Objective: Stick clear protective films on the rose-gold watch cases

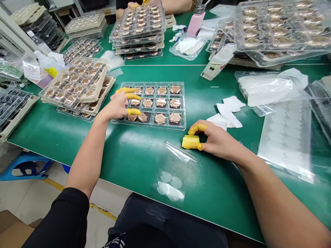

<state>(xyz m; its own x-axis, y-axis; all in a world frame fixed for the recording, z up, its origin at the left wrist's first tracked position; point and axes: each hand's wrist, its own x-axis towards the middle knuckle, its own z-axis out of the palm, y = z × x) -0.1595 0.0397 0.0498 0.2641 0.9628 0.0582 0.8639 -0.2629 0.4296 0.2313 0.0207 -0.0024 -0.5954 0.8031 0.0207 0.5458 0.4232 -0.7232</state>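
A clear plastic tray [181, 103] of round copper-coloured parts lies on the green table in front of me. My left hand [117, 105], with yellow finger cots, rests on the tray's left side, fingers stretched over the parts and holding nothing. My right hand [218, 141], also in yellow cots, pinches a small yellow block [190, 141] on the table just below the tray's right corner. A clear bag [181, 156] holding several round clear discs [169, 186] lies near the table's front edge.
Stacks of filled trays stand at the left [77, 86], back middle [139, 27] and back right [279, 27]. White wipes [229, 110] and plastic sheets [287, 134] lie to the right. Another person's arms [178, 5] show across the table. A pink bottle [196, 21] stands there.
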